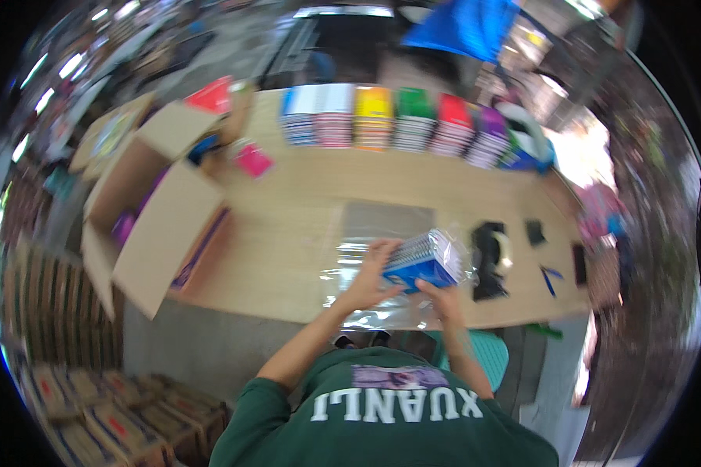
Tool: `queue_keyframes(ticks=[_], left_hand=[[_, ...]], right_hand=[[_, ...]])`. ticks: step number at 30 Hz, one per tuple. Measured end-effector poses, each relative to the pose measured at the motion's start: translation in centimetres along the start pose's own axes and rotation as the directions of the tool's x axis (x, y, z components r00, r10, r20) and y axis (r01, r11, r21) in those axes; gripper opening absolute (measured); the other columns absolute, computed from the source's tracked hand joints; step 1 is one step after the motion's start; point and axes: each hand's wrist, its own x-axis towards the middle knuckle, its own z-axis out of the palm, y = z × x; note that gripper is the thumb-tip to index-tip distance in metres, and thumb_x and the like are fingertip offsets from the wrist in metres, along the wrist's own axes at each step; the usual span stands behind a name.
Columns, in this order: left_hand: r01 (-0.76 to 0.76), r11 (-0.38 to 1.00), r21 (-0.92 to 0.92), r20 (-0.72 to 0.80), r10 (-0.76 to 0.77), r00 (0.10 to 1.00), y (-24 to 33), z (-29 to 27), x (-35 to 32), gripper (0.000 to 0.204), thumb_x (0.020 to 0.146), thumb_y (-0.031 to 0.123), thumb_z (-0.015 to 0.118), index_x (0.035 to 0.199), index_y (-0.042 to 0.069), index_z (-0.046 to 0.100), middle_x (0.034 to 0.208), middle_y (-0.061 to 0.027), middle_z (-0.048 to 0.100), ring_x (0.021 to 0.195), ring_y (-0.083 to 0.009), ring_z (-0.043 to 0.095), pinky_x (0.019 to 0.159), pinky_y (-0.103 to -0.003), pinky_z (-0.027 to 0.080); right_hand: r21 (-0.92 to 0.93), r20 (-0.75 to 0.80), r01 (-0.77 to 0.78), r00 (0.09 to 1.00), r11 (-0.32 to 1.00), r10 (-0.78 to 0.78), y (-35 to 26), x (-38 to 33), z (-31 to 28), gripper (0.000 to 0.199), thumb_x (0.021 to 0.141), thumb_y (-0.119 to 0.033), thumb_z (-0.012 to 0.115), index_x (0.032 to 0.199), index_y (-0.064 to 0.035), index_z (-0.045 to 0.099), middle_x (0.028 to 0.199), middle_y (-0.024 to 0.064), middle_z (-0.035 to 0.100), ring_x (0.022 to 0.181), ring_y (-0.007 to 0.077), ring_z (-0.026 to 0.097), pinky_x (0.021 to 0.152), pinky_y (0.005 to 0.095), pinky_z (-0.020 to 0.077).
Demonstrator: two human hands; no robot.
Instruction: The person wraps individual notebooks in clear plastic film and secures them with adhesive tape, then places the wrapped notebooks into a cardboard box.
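A stack of small blue-covered notebooks [419,263] is tilted above the near middle of the table, clear plastic showing around its right end. On its left side my left hand [372,279] grips it, fingers over the top and thumb below. My right hand [441,299] holds the lower right side, thumb against the blue cover. Beneath the stack, clear plastic bags [385,222] lie flat on the table [288,233]. Blur hides whether the stack is fully inside a bag.
Colour-sorted notebook stacks [374,124] line the far edge. An open cardboard box [163,226] with purple contents stands left, near a pink packet [253,159]. To the right lie a black tape dispenser [487,272], a blue-handled tool [551,280] and a dark flat object [579,265].
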Motion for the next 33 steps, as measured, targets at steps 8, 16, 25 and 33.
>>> queue_keyframes(ticks=[8,16,25,33], left_hand=[[-0.081,0.97,-0.23,-0.223,0.029,0.974,-5.0,6.3,-0.4,0.095,0.07,0.042,0.085,0.142,0.001,0.038,0.148,-0.0275,0.037,0.134,-0.0366,0.044,0.112,-0.043,0.036],[-0.388,0.918,0.086,0.166,0.371,0.914,-2.2,-0.3,5.9,0.047,0.066,0.02,0.078,0.111,0.013,0.067,0.138,-0.0201,0.05,0.128,-0.0402,0.045,0.107,-0.052,0.038],[0.11,0.952,-0.285,0.04,-0.103,0.994,-7.5,4.1,-1.7,0.144,0.06,0.077,0.075,0.157,0.002,-0.001,0.164,-0.0214,-0.006,0.152,-0.0348,-0.005,0.122,-0.046,0.004],[0.262,0.693,-0.672,-0.007,-0.36,0.933,-5.0,8.3,-0.4,0.097,0.063,0.01,0.083,0.144,0.002,0.031,0.14,-0.0155,0.043,0.132,-0.0279,0.044,0.111,-0.04,0.038]], right_hand=[[-0.694,0.176,0.347,0.931,0.631,-0.319,8.2,6.7,-8.9,0.109,0.062,-0.04,0.092,0.144,0.0057,0.037,0.141,0.0236,0.047,0.132,0.0352,0.044,0.11,0.0453,0.0346],[-0.594,0.801,0.795,0.574,-0.12,-0.169,-10.3,3.1,-3.3,0.039,0.083,-0.032,0.074,0.108,-0.0028,0.065,0.149,0.0262,0.039,0.141,0.0412,0.034,0.115,0.0497,0.0288],[-0.758,0.218,0.419,0.885,0.499,-0.412,2.2,3.8,-7.8,0.083,0.075,-0.02,0.08,0.144,-0.0005,0.039,0.142,0.0122,0.047,0.133,0.0262,0.043,0.114,0.0406,0.0319],[-0.121,0.076,0.408,0.913,0.905,-0.401,7.2,5.1,-1.2,0.105,0.062,-0.039,0.091,0.145,-0.0015,0.038,0.144,0.0124,0.045,0.133,0.027,0.043,0.112,0.043,0.0347]])
